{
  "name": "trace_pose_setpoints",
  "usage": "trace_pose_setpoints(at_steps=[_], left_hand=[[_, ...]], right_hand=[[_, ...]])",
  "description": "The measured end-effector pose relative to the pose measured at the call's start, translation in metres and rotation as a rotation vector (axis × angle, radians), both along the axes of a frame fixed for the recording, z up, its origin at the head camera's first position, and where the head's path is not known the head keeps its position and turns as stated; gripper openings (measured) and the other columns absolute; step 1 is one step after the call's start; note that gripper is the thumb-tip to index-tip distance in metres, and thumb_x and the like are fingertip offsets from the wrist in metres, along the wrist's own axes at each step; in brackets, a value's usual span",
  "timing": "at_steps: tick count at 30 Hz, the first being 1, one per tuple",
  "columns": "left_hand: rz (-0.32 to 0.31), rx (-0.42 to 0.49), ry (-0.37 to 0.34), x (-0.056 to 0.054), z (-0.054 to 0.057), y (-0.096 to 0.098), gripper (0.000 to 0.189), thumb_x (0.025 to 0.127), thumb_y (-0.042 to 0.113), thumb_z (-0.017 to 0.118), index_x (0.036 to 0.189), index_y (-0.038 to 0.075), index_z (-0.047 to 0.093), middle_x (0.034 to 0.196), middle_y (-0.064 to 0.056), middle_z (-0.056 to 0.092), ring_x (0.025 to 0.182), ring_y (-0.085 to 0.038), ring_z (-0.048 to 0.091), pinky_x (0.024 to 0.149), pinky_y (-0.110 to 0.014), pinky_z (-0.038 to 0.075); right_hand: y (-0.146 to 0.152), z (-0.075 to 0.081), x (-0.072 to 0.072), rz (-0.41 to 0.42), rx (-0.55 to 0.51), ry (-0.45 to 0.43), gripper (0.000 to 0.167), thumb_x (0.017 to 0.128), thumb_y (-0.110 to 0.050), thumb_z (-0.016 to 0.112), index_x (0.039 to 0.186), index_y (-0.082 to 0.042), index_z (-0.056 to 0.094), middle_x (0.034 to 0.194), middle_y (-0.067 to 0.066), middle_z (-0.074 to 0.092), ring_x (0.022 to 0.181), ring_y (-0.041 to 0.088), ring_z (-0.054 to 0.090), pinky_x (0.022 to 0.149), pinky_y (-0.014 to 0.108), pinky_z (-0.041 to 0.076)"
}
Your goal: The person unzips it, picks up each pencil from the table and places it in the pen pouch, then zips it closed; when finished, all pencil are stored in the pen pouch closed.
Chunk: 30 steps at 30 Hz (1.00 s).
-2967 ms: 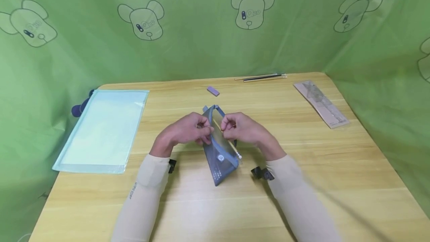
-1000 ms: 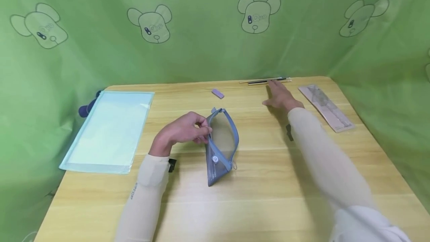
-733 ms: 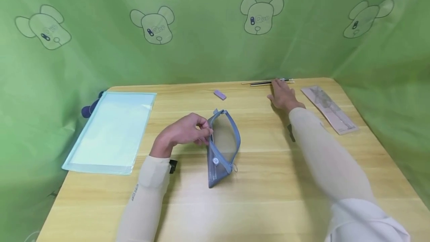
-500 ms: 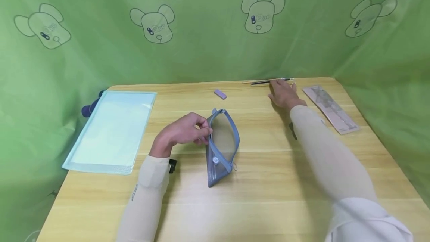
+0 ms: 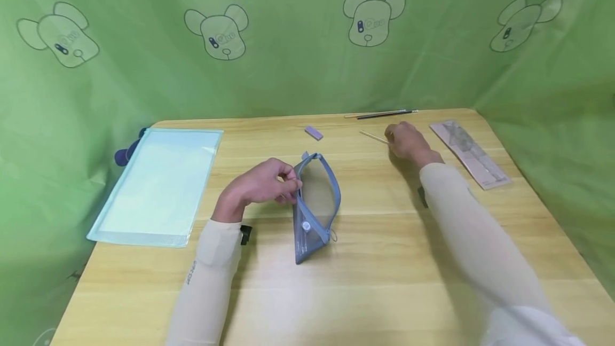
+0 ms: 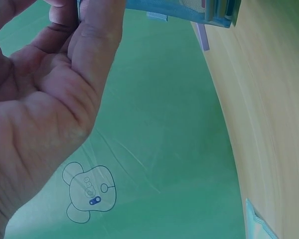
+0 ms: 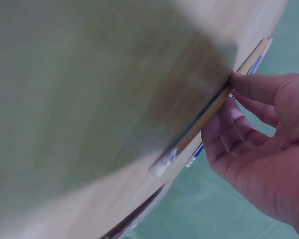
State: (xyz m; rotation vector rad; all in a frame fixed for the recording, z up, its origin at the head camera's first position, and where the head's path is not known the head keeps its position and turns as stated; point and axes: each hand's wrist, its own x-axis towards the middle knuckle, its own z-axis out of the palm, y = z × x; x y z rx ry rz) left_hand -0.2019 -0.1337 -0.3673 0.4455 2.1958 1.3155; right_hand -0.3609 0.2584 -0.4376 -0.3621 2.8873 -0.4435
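With its fingertips my left hand (image 5: pixel 269 181) pinches the left rim of a blue-grey mesh pencil pouch (image 5: pixel 307 228), whose zipper mouth gapes. In the left wrist view, my left hand (image 6: pixel 55 84) holds the pouch (image 6: pixel 179 12) at the top edge, with pencils partly visible inside. Over the back right of the table, my right hand (image 5: pixel 407 140) pinches a light wooden pencil (image 5: pixel 373 136). The right wrist view has the pencil (image 7: pixel 204 119) between thumb and fingers of my right hand (image 7: pixel 269 129). Behind it, two pencils (image 5: pixel 381 115) lie near the table's back edge.
A purple eraser (image 5: pixel 314 133) lies behind the pouch. To the left is a light-blue zip document bag (image 5: pixel 158 186), with a dark blue object (image 5: pixel 122 156) partly behind it. A clear packet with rulers (image 5: pixel 471 154) lies at right. Green curtains (image 5: pixel 288 68) enclose the table.
My right hand first left the pouch and reached to the back pencils. It has now picked one up and drawn it toward me. My left hand keeps its hold on the pouch rim.
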Motion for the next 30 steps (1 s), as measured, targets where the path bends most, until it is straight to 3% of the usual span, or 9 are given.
trace_pose_setpoints(at_steps=[7,15,21,25,30], left_hand=[[-0.003,-0.009,-0.006,-0.001,-0.001,0.002,0.017,0.107,0.010,0.063,0.096,-0.001,0.069,0.106,-0.029,0.076,0.084,-0.022,0.076,0.083,-0.043,0.067],[0.004,-0.024,-0.018,-0.001,0.002,0.003,0.016,0.107,0.010,0.063,0.097,0.000,0.070,0.102,-0.023,0.078,0.085,-0.022,0.077,0.085,-0.046,0.067],[0.007,-0.032,-0.016,0.000,0.002,0.004,0.017,0.107,0.011,0.063,0.097,-0.001,0.071,0.099,-0.019,0.079,0.085,-0.022,0.078,0.083,-0.042,0.067],[0.006,-0.036,-0.021,0.000,0.002,0.004,0.017,0.108,0.011,0.063,0.097,-0.001,0.071,0.100,-0.019,0.079,0.086,-0.023,0.078,0.087,-0.048,0.067],[0.005,-0.032,-0.025,0.000,0.001,0.006,0.018,0.108,0.011,0.062,0.098,-0.001,0.071,0.101,-0.019,0.079,0.087,-0.023,0.078,0.088,-0.049,0.067]], right_hand=[[-0.003,-0.007,0.031,-0.046,-0.159,-0.088,0.042,0.099,-0.002,0.063,0.139,0.008,0.058,0.131,0.032,0.064,0.122,0.047,0.061,0.111,0.061,0.050],[-0.029,0.005,0.070,-0.068,-0.221,-0.213,0.044,0.098,-0.008,0.074,0.137,0.004,0.060,0.111,0.014,0.066,0.103,0.030,0.062,0.094,0.043,0.054],[-0.048,0.011,0.094,-0.073,-0.227,-0.235,0.044,0.096,-0.010,0.076,0.134,0.004,0.060,0.111,0.014,0.068,0.097,0.026,0.063,0.082,0.032,0.054],[-0.057,0.012,0.105,-0.082,-0.227,-0.243,0.043,0.096,-0.007,0.076,0.134,0.004,0.059,0.108,0.012,0.066,0.095,0.025,0.061,0.080,0.031,0.053],[-0.066,0.013,0.114,-0.084,-0.220,-0.243,0.040,0.095,-0.003,0.075,0.131,0.002,0.059,0.102,0.008,0.064,0.095,0.026,0.060,0.087,0.037,0.054]])
